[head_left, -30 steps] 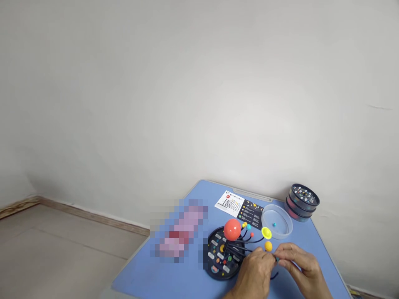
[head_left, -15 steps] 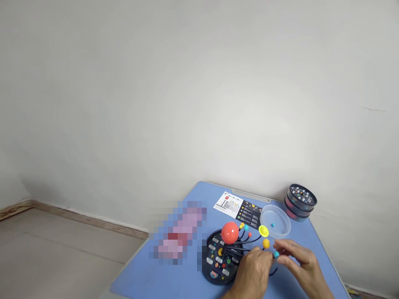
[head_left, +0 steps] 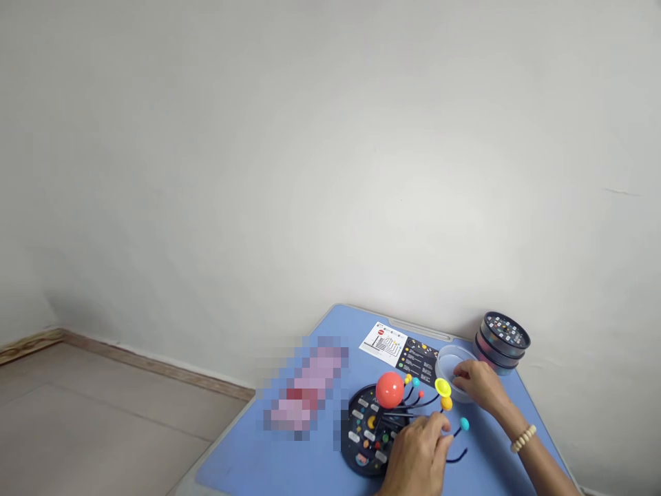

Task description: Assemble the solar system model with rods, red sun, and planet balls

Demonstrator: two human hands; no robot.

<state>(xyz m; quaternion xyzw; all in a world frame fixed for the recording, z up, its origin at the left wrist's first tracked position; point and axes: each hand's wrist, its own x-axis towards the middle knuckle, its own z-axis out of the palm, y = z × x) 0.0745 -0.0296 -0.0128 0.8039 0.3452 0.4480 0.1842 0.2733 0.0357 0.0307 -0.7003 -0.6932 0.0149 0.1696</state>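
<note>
A solar system model stands on the table, with a black printed round base (head_left: 356,458), a large red ball (head_left: 390,390) and several thin black arms. Small balls tip most of these arms, among them a yellow ringed ball (head_left: 443,388), an orange ball (head_left: 447,404) and a teal ball (head_left: 465,424). One curved black arm (head_left: 457,459) shows a bare end. My left hand (head_left: 421,444) is closed around the arms, right of the base. Inside the clear round tray (head_left: 445,353), my right hand (head_left: 478,382) has its fingertips pinched together; what they hold is hidden.
A printed instruction sheet (head_left: 382,343) lies behind the model. Stacked black-rimmed round containers (head_left: 500,341) stand at the table's back right, near the wall. A blurred pink item (head_left: 315,379) lies on the blue table (head_left: 242,455) at the left.
My right hand has left the teal ball on the model's arm and moved back into the clear tray, covering the spot where a small teal ball lay. My left hand still grips the arms.
</note>
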